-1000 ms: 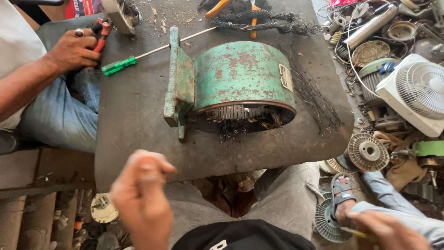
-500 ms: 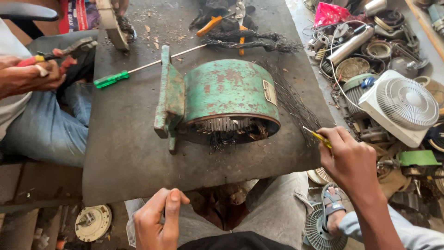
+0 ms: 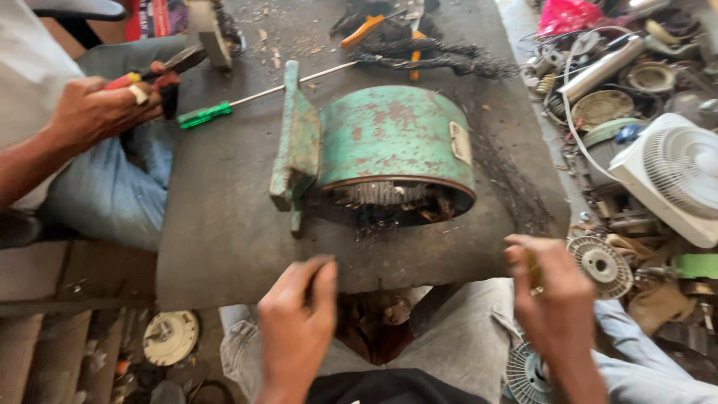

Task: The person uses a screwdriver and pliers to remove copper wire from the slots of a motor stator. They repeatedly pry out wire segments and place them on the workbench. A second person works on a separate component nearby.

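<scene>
A green motor housing (image 3: 393,153) lies on its side in the middle of a dark board (image 3: 224,239), its open end turned toward the person, with coils and burnt wire showing inside. A flat green foot plate stands on edge at its left.

The left hand (image 3: 298,329) hangs at the near edge of the board, just below the housing and apart from it; the fingers are curled loosely inward and hold nothing that can be seen. The right hand (image 3: 557,299) is raised at the board's near right corner, fingers closed around something small and yellowish (too blurred to name). It touches neither board nor housing.

Behind the housing a screwdriver (image 3: 247,101) with a green handle lies slantwise, its shaft running to the plate's top. Farther back sit pliers (image 3: 374,26) with orange grips and a tangle of black wire (image 3: 441,60).

At the left a second person's hand (image 3: 97,112) grips a red-handled tool over a jeans-clad knee. On the floor to the right lie a white fan (image 3: 673,176), metal discs and other scrap.
</scene>
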